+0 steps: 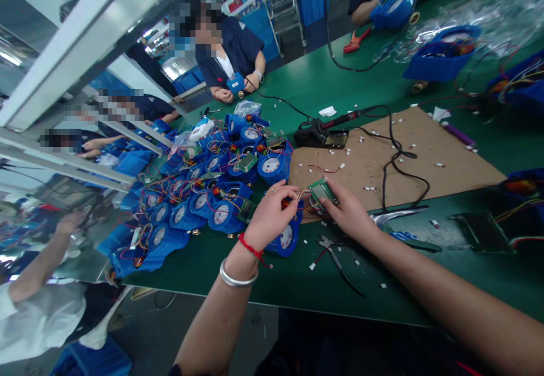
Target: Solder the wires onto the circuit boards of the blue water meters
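Observation:
My right hand (346, 208) grips a green circuit board (321, 190) by its right side, thumb across its face. Thin coloured wires (302, 194) run from the board to my left hand (274, 211), whose fingertips are pinched together on them. Beneath my left hand sits a blue water meter (284, 239) with a white dial, partly covered by that hand. Cutting pliers (340, 265) lie on the green table just in front of my right hand. Another pair of pliers (399, 214) rests partly behind my right wrist.
Several blue meters (221, 211) with boards and loose wires crowd the left. A soldering iron (340, 119) lies on its stand beyond a cardboard sheet (459, 163), its black cable looping across. Small white connectors are scattered around. Co-workers sit across the table (293, 81) and at left.

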Motion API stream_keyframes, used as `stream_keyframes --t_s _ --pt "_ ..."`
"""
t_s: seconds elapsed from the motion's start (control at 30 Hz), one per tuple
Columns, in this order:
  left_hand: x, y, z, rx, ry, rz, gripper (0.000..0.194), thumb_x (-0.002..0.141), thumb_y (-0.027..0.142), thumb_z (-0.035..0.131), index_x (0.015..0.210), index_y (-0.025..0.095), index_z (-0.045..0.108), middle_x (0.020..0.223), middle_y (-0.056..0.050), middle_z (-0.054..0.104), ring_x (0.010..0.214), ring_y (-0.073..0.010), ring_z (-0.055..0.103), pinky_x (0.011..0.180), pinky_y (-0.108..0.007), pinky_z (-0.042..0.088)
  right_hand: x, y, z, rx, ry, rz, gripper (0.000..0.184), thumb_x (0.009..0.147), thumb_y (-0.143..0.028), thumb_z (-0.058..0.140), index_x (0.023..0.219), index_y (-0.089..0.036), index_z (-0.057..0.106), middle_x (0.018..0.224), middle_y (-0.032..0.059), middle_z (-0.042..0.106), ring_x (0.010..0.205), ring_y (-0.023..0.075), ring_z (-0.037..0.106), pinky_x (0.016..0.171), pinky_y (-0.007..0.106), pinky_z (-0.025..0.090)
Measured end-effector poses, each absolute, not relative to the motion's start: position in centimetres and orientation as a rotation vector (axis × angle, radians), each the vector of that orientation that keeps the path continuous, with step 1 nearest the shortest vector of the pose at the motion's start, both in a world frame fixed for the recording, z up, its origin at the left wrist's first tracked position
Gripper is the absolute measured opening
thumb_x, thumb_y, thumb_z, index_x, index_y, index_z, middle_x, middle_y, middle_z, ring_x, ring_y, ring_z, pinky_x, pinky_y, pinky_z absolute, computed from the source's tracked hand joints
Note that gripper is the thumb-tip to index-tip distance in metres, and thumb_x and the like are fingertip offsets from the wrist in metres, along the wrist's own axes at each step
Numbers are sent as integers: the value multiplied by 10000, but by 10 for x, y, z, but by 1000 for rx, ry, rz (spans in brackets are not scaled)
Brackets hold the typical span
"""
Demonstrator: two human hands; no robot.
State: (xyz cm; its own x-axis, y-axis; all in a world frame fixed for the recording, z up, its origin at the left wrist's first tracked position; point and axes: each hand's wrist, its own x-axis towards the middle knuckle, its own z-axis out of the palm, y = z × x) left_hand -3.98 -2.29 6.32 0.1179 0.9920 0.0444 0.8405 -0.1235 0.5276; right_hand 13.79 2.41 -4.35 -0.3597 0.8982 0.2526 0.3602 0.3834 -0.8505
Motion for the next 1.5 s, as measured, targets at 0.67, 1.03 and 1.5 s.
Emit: stream_keyframes --t_s 0.67,1.03,1.5 --pt "-32 -7 62 1717 2290 973 83 868 258 505 863 176 515 599 41 559 534 -108 523 552 -219 377 136 23 -43 -1102 -1824 921 526 882 -289 482 1361 -79 429 1326 170 510 1219 277 493 1017 458 405" --pt "12 -75 20 2533 2007 237 307 885 159 441 1172 139 548 772 -60 665 670 -170 630 643 -274 476 139 25 -46 -1093 -1819 918 531 866 -294 501 1359 -108 435 1306 159 532 1186 286 520 983 467 427" --pt "34 -59 -3 2140 2373 180 154 926 159 408 1036 166 516 1131 -87 538 851 -155 627 662 -236 492 139 19 -32 -1115 -1877 803 532 866 -255 502 1366 -92 423 1315 163 522 1201 274 506 992 437 423"
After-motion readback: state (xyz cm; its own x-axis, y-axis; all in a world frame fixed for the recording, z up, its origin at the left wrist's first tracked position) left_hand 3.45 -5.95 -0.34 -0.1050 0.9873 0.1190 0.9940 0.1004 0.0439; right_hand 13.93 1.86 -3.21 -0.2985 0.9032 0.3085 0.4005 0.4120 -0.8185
